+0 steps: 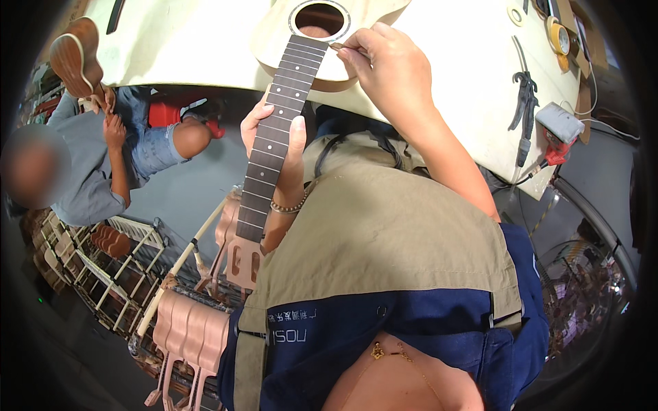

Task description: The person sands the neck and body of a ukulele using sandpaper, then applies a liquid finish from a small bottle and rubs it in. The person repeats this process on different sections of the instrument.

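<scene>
My left hand [277, 140] is closed round an unfinished guitar neck with a dark fretboard [284, 89], dotted with pale inlays, running from the headstock [243, 264] at the bottom up to the pale wooden body [277, 31], whose round soundhole [317, 20] shows at the top. My right hand [387, 68] pinches a small, thin brownish piece [336, 46] against the body beside the upper end of the fretboard; what the piece is I cannot make out. The body rests over the edge of the white table [452, 55] in front of me.
At left a co-worker [96, 164] holds a brown instrument [74, 58]. Racks [144, 253] hold several wooden necks [192, 329] low at left. On the table's right lie tape rolls [558, 38], a black tool [522, 103] and a grey-and-red device [558, 130] with cords.
</scene>
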